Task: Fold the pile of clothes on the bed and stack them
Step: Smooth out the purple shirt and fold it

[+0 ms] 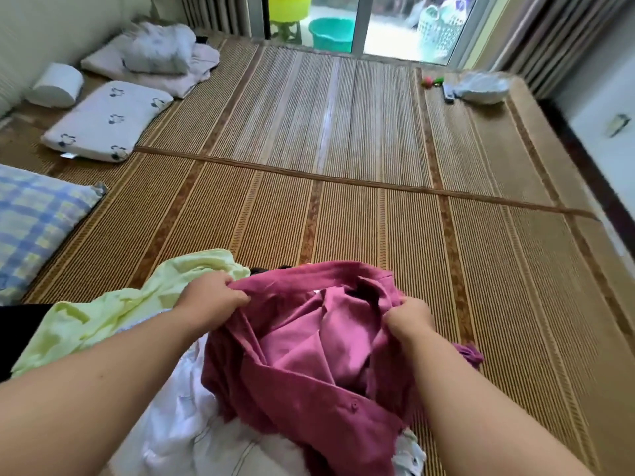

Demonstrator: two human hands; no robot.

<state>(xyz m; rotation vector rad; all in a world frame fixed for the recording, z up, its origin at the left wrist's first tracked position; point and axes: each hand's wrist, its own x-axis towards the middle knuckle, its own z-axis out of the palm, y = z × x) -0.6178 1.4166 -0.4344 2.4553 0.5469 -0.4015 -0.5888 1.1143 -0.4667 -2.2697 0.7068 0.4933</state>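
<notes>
A crumpled magenta button shirt [309, 365] lies on top of the clothes pile at the near edge of the bed. My left hand [213, 294] grips its upper left edge in a fist. My right hand [409, 317] pinches its right edge. Beside the shirt on the left lies a pale yellow garment [113, 314]. White clothes [185, 427] sit under the shirt toward me. A bit of purple cloth [468, 353] pokes out at the right, and something black shows just behind the shirt.
The bed is covered by a brown woven mat [343, 149]. Along the left lie a blue checked pillow [31, 221], a white printed pillow [106, 120], a white roll [56, 84] and folded bedding [154, 60]. A white bag [481, 85] sits far right. Plastic basins stand beyond the glass door.
</notes>
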